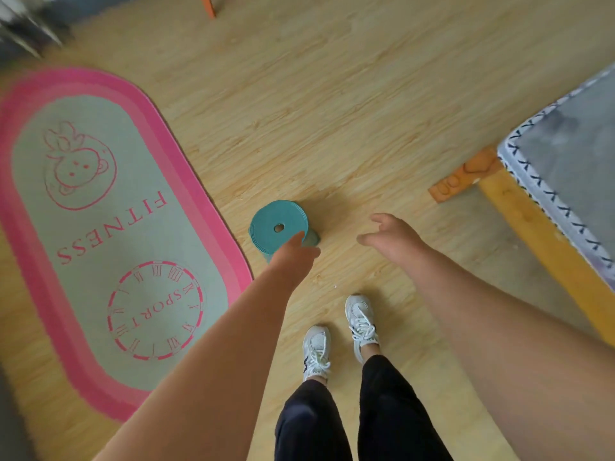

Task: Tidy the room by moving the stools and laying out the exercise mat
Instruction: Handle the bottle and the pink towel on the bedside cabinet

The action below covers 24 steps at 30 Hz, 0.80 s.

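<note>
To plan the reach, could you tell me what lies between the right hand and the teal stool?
Nothing but bare floor between the right hand and the stool, per the head view.

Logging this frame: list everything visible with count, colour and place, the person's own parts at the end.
Round plastic stool with a centre hole: one seen, possibly a stack, teal, on the floor mid-frame.
Oval fitness mat: one, pink border, pale green middle, flat on the floor, left.
Wood-plank floor: light yellow, throughout.
Padded bench: one, grey top, yellow wooden frame, right edge.
Paw-print piece: one, orange, at the bench corner.
Slanted leg: one, orange, top edge.
Blurred object: grey, top left, unidentifiable.
Trainers: two, white, bottom centre.
Trousers: black, bottom.
Left hand: fingers straight, at the stool's near rim.
Right hand: fingers relaxed, above bare floor.
</note>
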### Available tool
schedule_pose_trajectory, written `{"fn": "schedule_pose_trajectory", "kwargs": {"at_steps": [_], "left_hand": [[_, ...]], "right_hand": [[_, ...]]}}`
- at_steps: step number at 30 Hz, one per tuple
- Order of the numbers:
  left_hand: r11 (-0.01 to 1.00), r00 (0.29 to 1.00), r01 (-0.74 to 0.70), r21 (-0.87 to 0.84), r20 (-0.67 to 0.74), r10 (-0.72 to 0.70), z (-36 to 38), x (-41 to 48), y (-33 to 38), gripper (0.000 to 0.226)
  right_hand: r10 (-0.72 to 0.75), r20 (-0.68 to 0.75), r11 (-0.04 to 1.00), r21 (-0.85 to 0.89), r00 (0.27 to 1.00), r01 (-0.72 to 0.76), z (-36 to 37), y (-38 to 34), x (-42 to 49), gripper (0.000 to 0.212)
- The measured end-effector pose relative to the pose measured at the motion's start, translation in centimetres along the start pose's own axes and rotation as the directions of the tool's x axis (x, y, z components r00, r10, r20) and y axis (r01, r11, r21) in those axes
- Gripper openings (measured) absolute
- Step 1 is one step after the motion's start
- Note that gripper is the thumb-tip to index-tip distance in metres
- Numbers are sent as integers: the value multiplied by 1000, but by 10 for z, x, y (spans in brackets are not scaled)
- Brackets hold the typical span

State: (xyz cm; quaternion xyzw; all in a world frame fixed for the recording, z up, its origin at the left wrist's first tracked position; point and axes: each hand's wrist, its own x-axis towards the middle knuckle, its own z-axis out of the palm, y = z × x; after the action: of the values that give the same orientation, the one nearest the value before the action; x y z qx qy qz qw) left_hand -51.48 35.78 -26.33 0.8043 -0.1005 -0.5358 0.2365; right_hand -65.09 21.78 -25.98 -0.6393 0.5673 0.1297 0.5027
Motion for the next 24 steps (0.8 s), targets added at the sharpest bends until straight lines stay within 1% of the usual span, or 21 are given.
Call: {"fn": "schedule_pose_trajectory", "kwargs": {"at_steps": [2, 4, 6, 7, 9, 13, 15, 20, 21, 23, 24], "left_hand": [[995, 998, -45, 90, 40, 42, 19, -31, 16, 60], [973, 995, -75, 218, 81, 59, 43, -57, 29, 62], [930, 990, -124, 347, 110, 90, 69, -83, 38, 62], [912, 986, -146, 383, 130, 103, 81, -94, 42, 62], [874, 971, -205, 441, 203, 126, 114, -120, 50, 63], [771, 939, -300, 561, 318, 133, 175, -155, 57, 64], [703, 916, -361, 613, 374, 143, 216, -179, 61, 64], [591, 861, -479, 649, 479, 172, 325, -241, 62, 63], [572, 847, -504, 647, 500, 181, 353, -259, 60, 62], [571, 834, -521, 634, 522, 182, 386, -282, 59, 62], [556, 817, -544, 629, 549, 178, 415, -302, 54, 62]], "right_hand": [[50, -10, 995, 86, 999, -49, -11, 20, -39, 70], [97, -41, 981, 175, 994, -88, -22, 42, -74, 66], [140, -104, 962, 248, 985, -110, -36, 67, -107, 59], [162, -139, 953, 278, 977, -119, -43, 79, -119, 55], [235, -203, 921, 359, 950, -151, -60, 116, -149, 51], [399, -237, 828, 509, 886, -236, -84, 190, -199, 49], [463, -251, 777, 577, 850, -252, -94, 234, -229, 51], [555, -286, 690, 683, 781, -241, -119, 342, -303, 54], [571, -288, 669, 706, 768, -232, -126, 369, -323, 54], [575, -312, 668, 713, 756, -214, -133, 402, -345, 54], [590, -326, 658, 725, 739, -206, -140, 429, -367, 53]]}}
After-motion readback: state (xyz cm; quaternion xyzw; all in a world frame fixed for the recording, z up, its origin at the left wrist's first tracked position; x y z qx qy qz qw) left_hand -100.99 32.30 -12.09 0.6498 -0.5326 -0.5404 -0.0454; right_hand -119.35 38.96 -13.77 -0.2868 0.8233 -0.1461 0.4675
